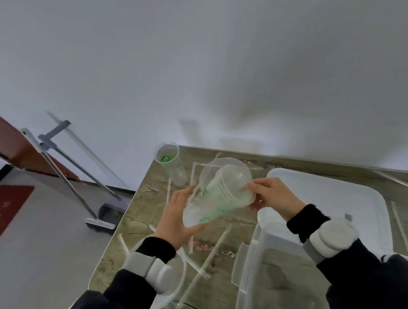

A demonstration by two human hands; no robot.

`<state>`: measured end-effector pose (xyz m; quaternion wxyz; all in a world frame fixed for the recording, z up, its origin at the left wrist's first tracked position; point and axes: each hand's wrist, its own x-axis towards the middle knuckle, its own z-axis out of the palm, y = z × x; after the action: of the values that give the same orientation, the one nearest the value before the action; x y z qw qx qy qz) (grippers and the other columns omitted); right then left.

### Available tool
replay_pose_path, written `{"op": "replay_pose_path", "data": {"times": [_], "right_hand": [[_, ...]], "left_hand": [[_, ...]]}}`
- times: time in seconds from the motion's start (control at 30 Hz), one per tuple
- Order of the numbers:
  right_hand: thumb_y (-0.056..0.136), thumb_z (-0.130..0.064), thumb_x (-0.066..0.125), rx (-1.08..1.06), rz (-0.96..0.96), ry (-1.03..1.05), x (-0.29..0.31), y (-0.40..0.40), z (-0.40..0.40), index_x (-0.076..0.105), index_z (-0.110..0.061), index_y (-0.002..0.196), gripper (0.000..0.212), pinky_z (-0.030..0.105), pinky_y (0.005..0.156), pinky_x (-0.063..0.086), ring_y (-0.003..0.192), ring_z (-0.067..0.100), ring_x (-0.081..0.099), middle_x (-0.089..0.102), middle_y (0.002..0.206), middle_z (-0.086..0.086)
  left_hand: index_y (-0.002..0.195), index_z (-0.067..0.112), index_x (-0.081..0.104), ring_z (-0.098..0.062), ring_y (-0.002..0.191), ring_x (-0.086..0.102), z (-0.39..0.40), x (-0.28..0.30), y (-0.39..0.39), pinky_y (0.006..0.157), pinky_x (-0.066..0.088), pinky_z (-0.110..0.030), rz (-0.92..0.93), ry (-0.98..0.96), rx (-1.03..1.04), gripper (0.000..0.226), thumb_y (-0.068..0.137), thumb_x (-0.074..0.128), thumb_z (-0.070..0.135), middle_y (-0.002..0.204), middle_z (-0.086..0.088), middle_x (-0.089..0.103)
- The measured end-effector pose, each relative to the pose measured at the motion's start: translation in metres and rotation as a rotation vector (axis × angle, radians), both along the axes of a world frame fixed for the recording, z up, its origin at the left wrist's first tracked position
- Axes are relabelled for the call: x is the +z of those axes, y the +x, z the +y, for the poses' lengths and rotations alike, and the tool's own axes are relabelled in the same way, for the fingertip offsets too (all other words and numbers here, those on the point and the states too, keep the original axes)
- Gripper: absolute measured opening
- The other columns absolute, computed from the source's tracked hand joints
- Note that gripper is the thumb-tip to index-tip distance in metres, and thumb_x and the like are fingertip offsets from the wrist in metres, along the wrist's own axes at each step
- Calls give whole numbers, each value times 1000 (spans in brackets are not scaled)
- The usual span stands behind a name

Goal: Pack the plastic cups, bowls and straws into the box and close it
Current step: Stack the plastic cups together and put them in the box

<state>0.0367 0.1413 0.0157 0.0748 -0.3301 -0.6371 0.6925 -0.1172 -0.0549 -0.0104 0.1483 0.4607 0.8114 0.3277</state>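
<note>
I hold a nested stack of clear plastic cups (218, 195) with green print, tilted on its side above the table. My left hand (177, 220) cradles the stack's base from below. At the rim end, my right hand (268, 194) pinches the stack. Behind the stack lies a clear bowl (220, 164). One more clear cup (171, 162) with a green logo stands upright at the table's far left corner. The open clear plastic box (266, 278) sits at front right, its white lid (327, 191) lying behind it. Several paper-wrapped straws (215, 248) are scattered on the table. Another bowl (178, 282) shows under my left wrist.
The table (141, 216) has a marbled green top, and its left edge drops to a grey floor. A broom and dustpan (108, 209) lean against the white wall at left. A red mat (0, 216) lies on the floor. More straws (401, 229) lie at far right.
</note>
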Motion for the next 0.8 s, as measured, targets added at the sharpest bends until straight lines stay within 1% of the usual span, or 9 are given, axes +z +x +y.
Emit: {"op": "replay_pose_path", "data": {"times": [0.07,0.13,0.23,0.37,0.43,0.5,0.67,0.73,0.8], "right_hand": [[95,-12,49,-93,21,-26,7,-14,6,69,2,99,24,23,50,50,46,15,62,65,60,10],[95,-12,48,-205,59,-40,16,-34,6,70,-2,93,24,18,44,49,43,13,62,67,57,8],[96,-12,47,-355,126,-69,24,-66,6,67,-7,79,27,17,41,47,42,12,62,69,52,5],[97,-13,45,-440,155,-95,27,-112,5,66,-7,85,24,18,41,48,42,11,61,70,53,5],[96,-13,46,-450,139,-75,26,-138,0,65,-7,84,24,18,41,48,41,11,61,69,52,4],[96,-14,47,-437,94,-33,24,-160,-4,65,-8,80,25,18,41,47,40,11,60,68,50,1],[95,-17,50,-428,-23,35,16,-189,-9,62,-8,77,23,20,43,46,39,10,59,67,51,3],[95,-18,51,-447,-39,54,15,-191,-7,63,-6,78,24,21,44,47,40,11,59,67,57,7],[95,-18,50,-452,-51,67,14,-189,-5,64,-4,81,24,20,44,47,42,13,60,67,61,10]], "left_hand": [[139,12,36,-14,114,50,-7,-9,-33,105,40,-32,8,-21,61,86,67,80,25,128,-5,49],[139,9,35,-18,115,50,-17,-18,-77,106,39,-33,-6,-73,130,86,66,81,15,128,-9,50],[134,6,40,-21,112,54,-27,-36,-135,97,39,-26,-79,-135,235,81,64,82,8,124,-12,55],[130,4,44,-29,109,57,-20,-61,-185,92,42,-33,-177,-161,316,75,65,81,6,115,-18,60],[130,2,43,-32,109,57,-8,-71,-204,92,44,-36,-247,-154,303,77,64,83,7,117,-20,59],[131,4,42,-32,112,55,6,-79,-216,96,45,-39,-294,-144,265,81,63,84,10,121,-19,57],[136,8,39,-25,123,48,43,-94,-227,106,39,-38,-352,-72,171,86,63,85,16,134,-10,50],[134,11,40,-23,121,48,58,-98,-225,105,39,-38,-372,-34,147,85,62,85,17,133,-8,51],[132,15,42,-19,115,50,70,-102,-220,99,42,-32,-414,-7,115,82,62,85,16,127,-3,55]]}}
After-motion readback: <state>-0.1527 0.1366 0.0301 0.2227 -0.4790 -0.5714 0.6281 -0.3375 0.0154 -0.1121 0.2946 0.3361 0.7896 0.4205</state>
